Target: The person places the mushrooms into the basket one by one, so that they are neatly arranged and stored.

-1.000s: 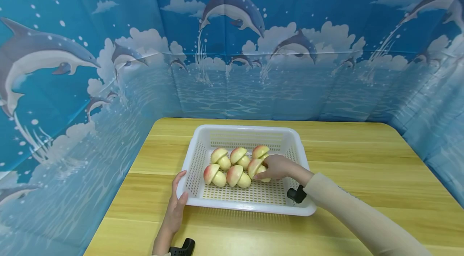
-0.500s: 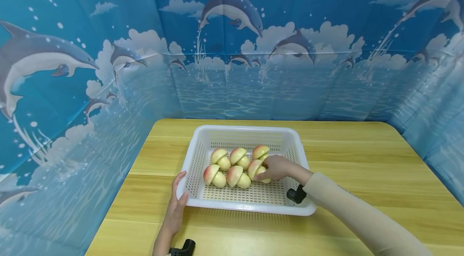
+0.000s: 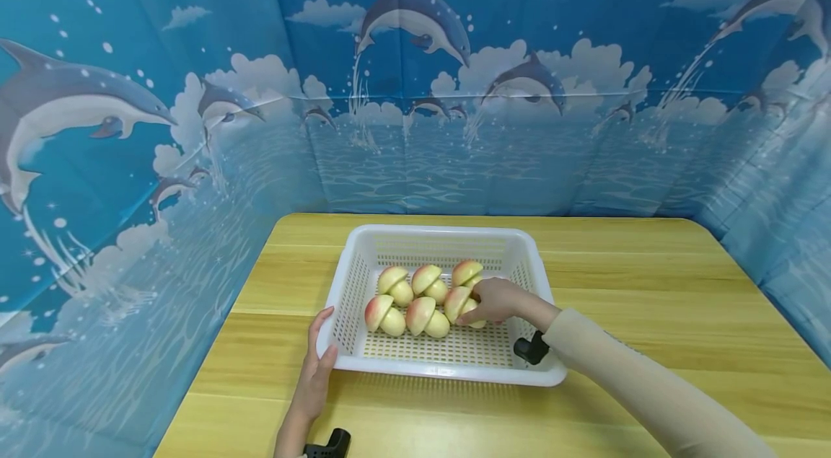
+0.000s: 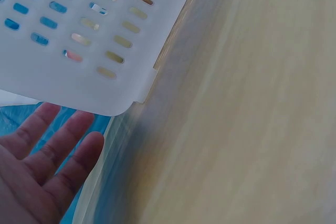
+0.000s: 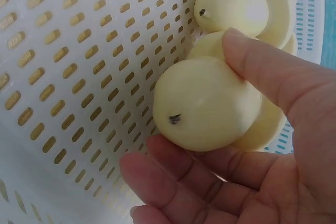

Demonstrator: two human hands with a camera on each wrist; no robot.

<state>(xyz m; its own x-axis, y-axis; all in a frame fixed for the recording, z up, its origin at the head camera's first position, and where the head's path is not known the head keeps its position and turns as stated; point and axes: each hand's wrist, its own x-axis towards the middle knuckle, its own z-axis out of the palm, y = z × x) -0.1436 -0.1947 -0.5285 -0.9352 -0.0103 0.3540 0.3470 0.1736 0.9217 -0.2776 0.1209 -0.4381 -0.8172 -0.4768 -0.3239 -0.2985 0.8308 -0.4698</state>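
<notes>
A white slotted plastic basket point(image 3: 435, 369) holds several toy mushrooms with pink-tinged, pale yellow caps and pale stems, laid in two rows. My right hand point(image 3: 501, 299) reaches in over its right side and grips the front-right toy mushroom point(image 3: 457, 301). In the right wrist view, thumb and fingers close around its rounded stem point(image 5: 205, 103), which has a dark spot at the end. Another toy mushroom point(image 5: 231, 6) lies just beyond it. My left hand point(image 3: 313, 379) rests at the basket's near-left corner, thumb at the rim. The left wrist view shows its fingers point(image 4: 68, 171) stretched out, tips beside the basket.
The basket stands on a yellow wood-grain table point(image 3: 649, 314). Behind it and along the sides hangs a blue dolphin-print cloth point(image 3: 415, 155). The right wrist's black camera mount point(image 3: 531, 348) sits low over the basket's right end.
The gripped toy mushroom and my right thumb have shifted very slightly to the right. My left hand and the basket stay in place.
</notes>
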